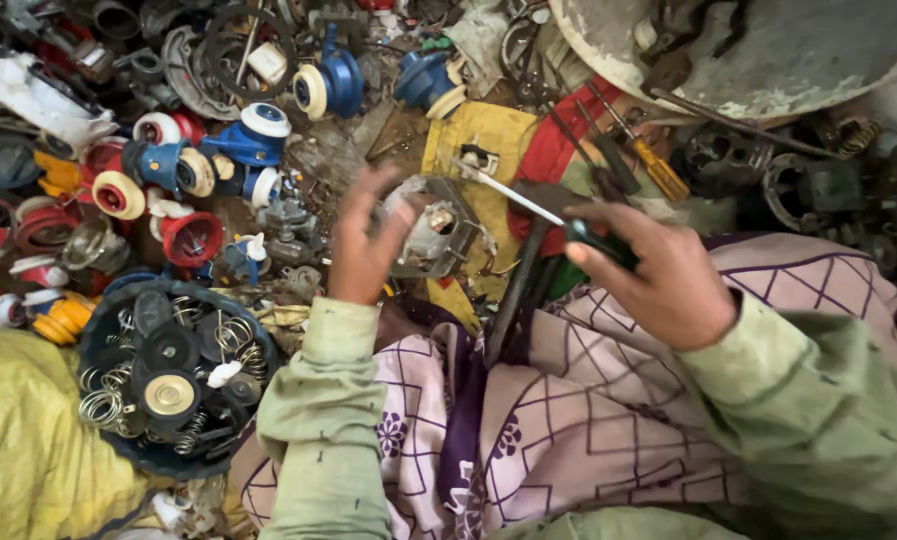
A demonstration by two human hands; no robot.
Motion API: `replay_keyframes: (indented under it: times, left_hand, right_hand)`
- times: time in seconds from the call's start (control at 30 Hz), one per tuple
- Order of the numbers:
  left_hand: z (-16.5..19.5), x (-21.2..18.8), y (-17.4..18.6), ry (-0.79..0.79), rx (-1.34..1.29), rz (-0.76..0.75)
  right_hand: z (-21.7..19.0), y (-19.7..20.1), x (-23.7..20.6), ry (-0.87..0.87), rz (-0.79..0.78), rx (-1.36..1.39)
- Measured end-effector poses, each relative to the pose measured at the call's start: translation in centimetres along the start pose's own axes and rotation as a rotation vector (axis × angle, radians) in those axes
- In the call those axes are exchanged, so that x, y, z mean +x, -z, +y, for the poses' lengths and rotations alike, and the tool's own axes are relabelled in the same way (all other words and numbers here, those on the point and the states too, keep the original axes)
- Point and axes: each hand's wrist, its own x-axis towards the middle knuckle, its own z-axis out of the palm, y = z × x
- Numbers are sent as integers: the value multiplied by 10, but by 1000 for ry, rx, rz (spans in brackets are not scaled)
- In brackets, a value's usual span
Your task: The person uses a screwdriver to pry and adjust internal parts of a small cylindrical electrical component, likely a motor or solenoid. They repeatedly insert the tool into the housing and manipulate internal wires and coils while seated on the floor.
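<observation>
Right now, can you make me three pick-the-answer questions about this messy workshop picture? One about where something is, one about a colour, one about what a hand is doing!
1. Where is the round tub of springs?
A. by the left arm
B. on the lap
C. under the grey bowl

2. What colour is the handle of the spare screwdriver?
A. blue
B. orange-yellow
C. white

3. What is the right hand doing?
A. resting open
B. gripping a dark-handled screwdriver
C. holding a spring

Answers: 1 A, the tub sits beside the left sleeve. 2 B, its handle is orange-yellow. 3 B, fingers wrap the handle while the left hand steadies a metal part.
</observation>
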Motion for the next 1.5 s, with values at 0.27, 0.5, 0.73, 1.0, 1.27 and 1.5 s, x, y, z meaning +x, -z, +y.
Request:
replay_keyframes:
  times: [0.27, 0.5, 0.73, 1.0, 1.27, 1.5]
  left_hand:
    - [-34, 55, -47, 511, 561, 187]
    - [-34, 54, -34, 580, 551, 211]
    - [-33, 54, -32, 619, 508, 221]
    - [-20, 57, -34, 684, 529, 245]
    - [-32, 59, -38, 578, 637, 267]
    - [-30, 59, -35, 564, 579, 238]
  right_hand:
    - [29, -32, -33, -108, -96, 219]
    - [20, -47, -20, -252, -220, 281]
    - [19, -56, -22, -426, -254, 367]
    - [36, -70, -22, -463, -294, 593]
    - [51, -84, -18, -571, -321, 754]
    - [60, -96, -15, -440, -279, 744]
